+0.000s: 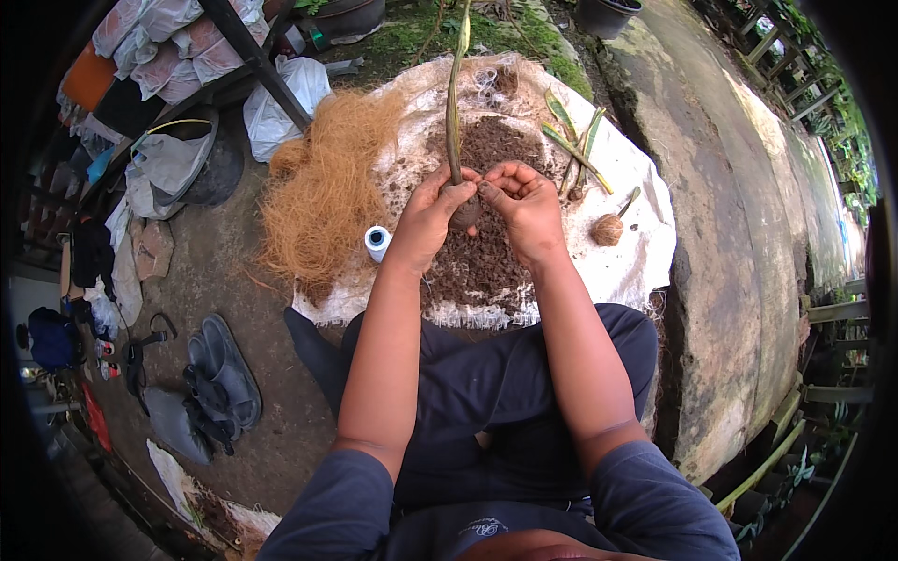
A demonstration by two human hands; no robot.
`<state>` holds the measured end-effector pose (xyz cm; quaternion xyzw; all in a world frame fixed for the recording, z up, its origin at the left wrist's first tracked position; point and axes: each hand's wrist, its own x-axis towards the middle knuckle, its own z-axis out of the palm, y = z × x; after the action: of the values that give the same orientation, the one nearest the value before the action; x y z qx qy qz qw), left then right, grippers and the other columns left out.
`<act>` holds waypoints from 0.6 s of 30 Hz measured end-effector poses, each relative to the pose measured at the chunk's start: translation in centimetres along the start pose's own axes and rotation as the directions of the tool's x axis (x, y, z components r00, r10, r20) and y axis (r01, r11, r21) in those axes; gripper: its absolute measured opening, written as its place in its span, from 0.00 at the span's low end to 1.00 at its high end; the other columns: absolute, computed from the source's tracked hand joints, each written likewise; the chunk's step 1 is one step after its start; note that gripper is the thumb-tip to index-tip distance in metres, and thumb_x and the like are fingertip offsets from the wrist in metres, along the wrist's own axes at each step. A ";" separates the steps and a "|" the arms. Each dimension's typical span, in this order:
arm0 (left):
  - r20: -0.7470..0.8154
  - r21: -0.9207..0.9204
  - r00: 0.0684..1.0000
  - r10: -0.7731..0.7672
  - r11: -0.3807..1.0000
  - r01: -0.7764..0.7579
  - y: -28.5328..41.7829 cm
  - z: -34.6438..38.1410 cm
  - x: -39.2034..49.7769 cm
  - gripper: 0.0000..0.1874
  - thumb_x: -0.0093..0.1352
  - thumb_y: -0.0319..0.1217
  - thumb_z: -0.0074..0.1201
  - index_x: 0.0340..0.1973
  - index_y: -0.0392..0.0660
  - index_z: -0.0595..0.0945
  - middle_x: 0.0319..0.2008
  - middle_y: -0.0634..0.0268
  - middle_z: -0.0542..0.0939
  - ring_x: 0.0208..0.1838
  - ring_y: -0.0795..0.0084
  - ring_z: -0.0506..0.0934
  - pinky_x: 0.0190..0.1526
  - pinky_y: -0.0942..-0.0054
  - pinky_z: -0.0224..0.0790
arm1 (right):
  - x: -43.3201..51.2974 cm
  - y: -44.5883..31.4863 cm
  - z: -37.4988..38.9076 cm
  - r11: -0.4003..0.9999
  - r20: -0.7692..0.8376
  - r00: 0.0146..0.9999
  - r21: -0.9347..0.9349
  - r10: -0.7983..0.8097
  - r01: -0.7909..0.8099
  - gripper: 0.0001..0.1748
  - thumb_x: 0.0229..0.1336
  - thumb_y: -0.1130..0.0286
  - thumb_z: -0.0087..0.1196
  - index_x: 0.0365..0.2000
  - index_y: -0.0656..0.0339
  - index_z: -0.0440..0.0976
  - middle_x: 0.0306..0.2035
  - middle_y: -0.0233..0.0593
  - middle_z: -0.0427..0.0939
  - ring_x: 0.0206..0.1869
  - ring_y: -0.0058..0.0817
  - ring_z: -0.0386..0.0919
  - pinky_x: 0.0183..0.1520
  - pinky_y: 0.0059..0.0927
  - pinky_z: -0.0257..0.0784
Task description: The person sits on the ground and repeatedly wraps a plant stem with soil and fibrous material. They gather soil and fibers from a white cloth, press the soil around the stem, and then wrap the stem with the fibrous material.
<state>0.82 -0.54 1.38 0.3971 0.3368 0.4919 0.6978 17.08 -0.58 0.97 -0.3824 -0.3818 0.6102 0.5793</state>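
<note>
My left hand [436, 205] grips the base of a long, upright snake-plant leaf [454, 105] and the dark soil ball [464, 216] around its foot. Close against it, my right hand [520, 203] has its thumb and curled fingers brought together beside the ball; whether something thin is pinched there is too small to tell. Beneath both hands, loose brown soil [484, 259] is heaped on a white woven sack [624, 273]. A spool of white thread [377, 238] stands left of my left forearm. To the right sits a fibre-wrapped ball [607, 229] with a short leaf cutting.
Coconut fibre [330, 182] is piled on the sack's left side. Several leaf cuttings [579, 151] lie at its upper right. Sandals [223, 372] rest on the ground at left, below a black bucket [217, 168]. A concrete slab [729, 245] runs along the right.
</note>
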 end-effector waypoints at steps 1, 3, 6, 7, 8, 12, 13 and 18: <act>-0.007 0.032 1.000 0.000 0.999 0.000 -0.1 0.0 0.0 0.10 0.76 0.31 0.55 0.49 0.40 0.79 0.37 0.64 0.81 0.32 0.76 0.79 0.31 0.74 0.76 | 0.0 0.0 0.0 0.998 0.001 1.000 -0.055 -0.017 0.017 0.07 0.62 0.85 0.62 0.39 0.66 0.77 0.37 0.39 0.84 0.40 0.23 0.83 0.45 0.25 0.80; -0.008 0.057 1.000 -0.009 0.998 0.010 -0.3 -0.3 0.1 0.11 0.75 0.32 0.54 0.49 0.40 0.79 0.37 0.64 0.81 0.31 0.76 0.79 0.30 0.74 0.76 | -0.1 -0.2 0.1 0.991 0.009 1.000 -0.130 -0.028 0.029 0.07 0.62 0.85 0.62 0.39 0.66 0.77 0.37 0.39 0.85 0.40 0.23 0.83 0.44 0.25 0.81; 0.002 0.033 0.999 -0.041 0.999 0.041 -0.6 -0.9 0.1 0.11 0.75 0.32 0.54 0.50 0.41 0.78 0.37 0.64 0.81 0.33 0.75 0.81 0.28 0.74 0.75 | -0.2 -0.6 0.4 0.980 0.023 0.999 -0.195 -0.034 0.038 0.06 0.62 0.84 0.62 0.38 0.66 0.77 0.38 0.39 0.85 0.39 0.22 0.83 0.41 0.25 0.81; 0.001 0.021 0.998 -0.056 0.998 0.056 -0.6 -0.8 0.0 0.11 0.75 0.32 0.54 0.50 0.41 0.78 0.36 0.64 0.81 0.33 0.74 0.82 0.28 0.74 0.75 | -0.1 -0.3 0.3 0.973 0.025 0.998 -0.224 -0.053 0.057 0.06 0.62 0.84 0.62 0.38 0.67 0.77 0.38 0.39 0.85 0.39 0.22 0.83 0.40 0.25 0.81; 0.001 0.008 0.998 -0.071 0.997 0.071 -0.5 -0.7 0.0 0.11 0.75 0.32 0.54 0.50 0.42 0.78 0.36 0.64 0.81 0.34 0.73 0.83 0.27 0.74 0.75 | -0.1 -0.2 0.1 0.965 0.029 0.997 -0.252 -0.071 0.076 0.06 0.63 0.84 0.62 0.39 0.67 0.77 0.38 0.39 0.85 0.38 0.22 0.83 0.39 0.25 0.80; 0.007 0.029 0.996 -0.090 0.996 0.090 -0.3 -0.8 -0.2 0.14 0.75 0.31 0.54 0.54 0.42 0.73 0.41 0.62 0.80 0.35 0.70 0.84 0.27 0.72 0.77 | -0.3 -0.6 0.5 0.944 0.045 0.998 -0.326 -0.039 0.052 0.06 0.63 0.83 0.62 0.39 0.66 0.77 0.37 0.38 0.85 0.37 0.20 0.82 0.35 0.23 0.78; 0.004 0.030 0.996 -0.089 0.996 0.089 -0.4 -0.8 -0.2 0.16 0.75 0.30 0.55 0.55 0.41 0.72 0.42 0.61 0.80 0.35 0.70 0.84 0.27 0.71 0.77 | -0.2 -0.5 0.4 0.941 0.046 0.998 -0.336 -0.030 0.044 0.06 0.63 0.83 0.62 0.39 0.66 0.77 0.37 0.37 0.85 0.36 0.20 0.82 0.34 0.23 0.78; 0.080 0.017 0.994 -0.072 0.997 0.070 -0.3 -0.3 -0.3 0.20 0.74 0.28 0.56 0.58 0.40 0.67 0.48 0.57 0.78 0.35 0.66 0.84 0.27 0.70 0.79 | 0.1 -0.8 -0.7 0.991 0.105 0.993 -0.124 0.052 -0.038 0.05 0.65 0.83 0.60 0.39 0.66 0.77 0.36 0.36 0.84 0.34 0.19 0.81 0.32 0.23 0.76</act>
<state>0.61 -0.80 1.05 0.4092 0.3259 0.4481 0.7249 18.04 -0.47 1.38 -0.3921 -0.4405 0.6184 0.5194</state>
